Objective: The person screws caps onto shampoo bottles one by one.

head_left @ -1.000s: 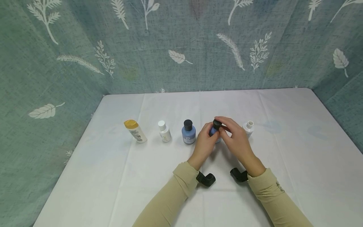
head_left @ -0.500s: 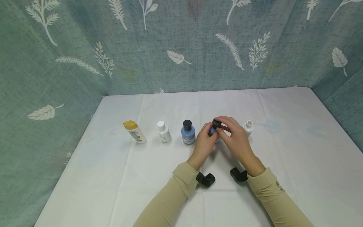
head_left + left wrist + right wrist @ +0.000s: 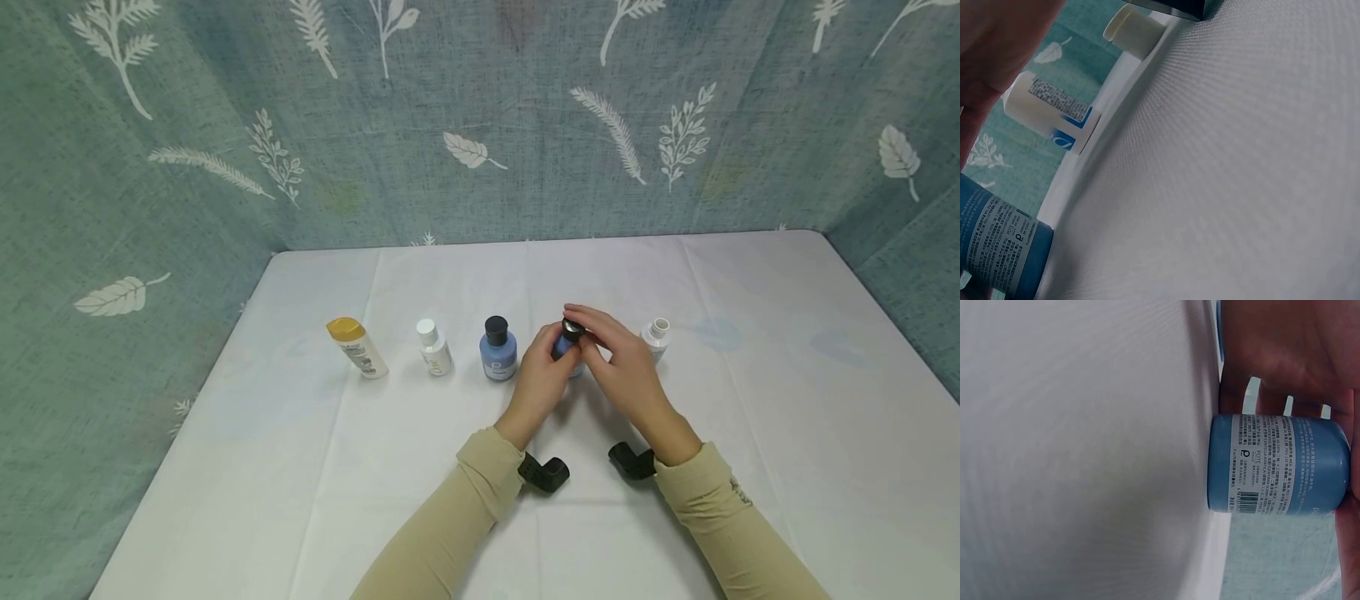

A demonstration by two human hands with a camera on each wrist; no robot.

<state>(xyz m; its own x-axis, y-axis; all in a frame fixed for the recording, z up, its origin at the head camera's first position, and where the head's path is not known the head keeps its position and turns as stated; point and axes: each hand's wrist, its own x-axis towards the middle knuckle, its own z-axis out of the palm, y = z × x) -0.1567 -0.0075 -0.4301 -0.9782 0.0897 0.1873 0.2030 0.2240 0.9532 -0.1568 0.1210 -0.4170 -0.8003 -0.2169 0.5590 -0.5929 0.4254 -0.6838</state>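
Note:
A blue bottle (image 3: 1279,465) with a black cap (image 3: 573,327) stands on the white-covered table. My left hand (image 3: 537,379) grips its body from the left, and the label side shows in both wrist views. From the right, my right hand (image 3: 626,367) curls its fingers and thumb round the cap. Just beyond it stands a white bottle (image 3: 657,330) with an open mouth, partly hidden by that hand. A second blue bottle (image 3: 498,350), with its black cap on, is left of my left hand.
Farther left stand a white bottle with a white cap (image 3: 436,350) and a cream bottle with a yellow cap (image 3: 360,346). In the left wrist view, a small whitish cap-like piece (image 3: 1135,31) sits on the tabletop. A patterned green curtain (image 3: 480,125) hangs behind the table.
The fingers of my right hand have shifted slightly up and back on the black cap, uncovering more of its top. My left hand and the bottles keep their places.

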